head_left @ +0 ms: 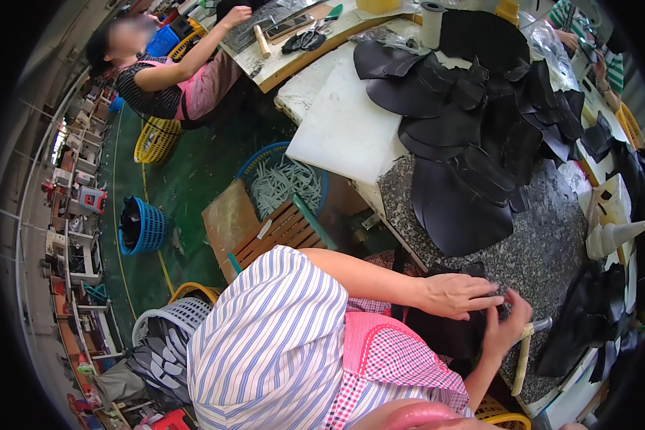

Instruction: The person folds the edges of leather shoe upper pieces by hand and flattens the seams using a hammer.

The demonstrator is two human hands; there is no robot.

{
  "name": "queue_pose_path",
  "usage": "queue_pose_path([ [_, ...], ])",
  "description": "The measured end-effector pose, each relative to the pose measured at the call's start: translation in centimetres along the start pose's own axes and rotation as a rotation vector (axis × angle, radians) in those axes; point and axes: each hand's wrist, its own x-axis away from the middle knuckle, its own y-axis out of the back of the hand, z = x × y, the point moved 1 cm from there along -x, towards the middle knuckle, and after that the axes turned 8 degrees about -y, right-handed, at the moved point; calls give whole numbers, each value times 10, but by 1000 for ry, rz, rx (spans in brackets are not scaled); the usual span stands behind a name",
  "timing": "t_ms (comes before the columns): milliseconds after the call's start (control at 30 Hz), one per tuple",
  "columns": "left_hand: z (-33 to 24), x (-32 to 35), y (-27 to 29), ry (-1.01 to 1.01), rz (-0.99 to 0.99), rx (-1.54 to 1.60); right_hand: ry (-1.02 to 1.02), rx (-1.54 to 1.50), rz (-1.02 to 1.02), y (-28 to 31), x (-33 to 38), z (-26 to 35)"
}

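Note:
Close to my body, at the near edge of the stone-topped bench, both hands meet over a black leather piece (444, 331). My left hand (457, 295) reaches across from the left, its fingers long and slightly bent, closed on the piece. My right hand (507, 324) comes up from below with curved fingers, their tips close to the left fingertips and on the same piece. Fingers hide part of the edge between them. Just right of my right hand lies a hammer (523, 358) with a wooden handle. Farther up the bench spreads a pile of black leather pieces (460, 197).
A white board (347, 122) lies left of the pile. More black pieces (580, 322) and a whitish horn-shaped stand (613, 233) are on the right. Floor baskets include a blue one (143, 228) and one with pale strips (283, 188). A co-worker (165, 79) sits far left; another person's hands (602, 72) show far right.

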Motion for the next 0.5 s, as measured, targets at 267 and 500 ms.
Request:
queue_pose_path([
  [267, -9, 4, 5, -128, 95, -418, -227, 354, -258, 61, 66, -87],
  [500, 15, -29, -7, -7, -45, -226, -357, 190, -54, 73, 79, -108],
])
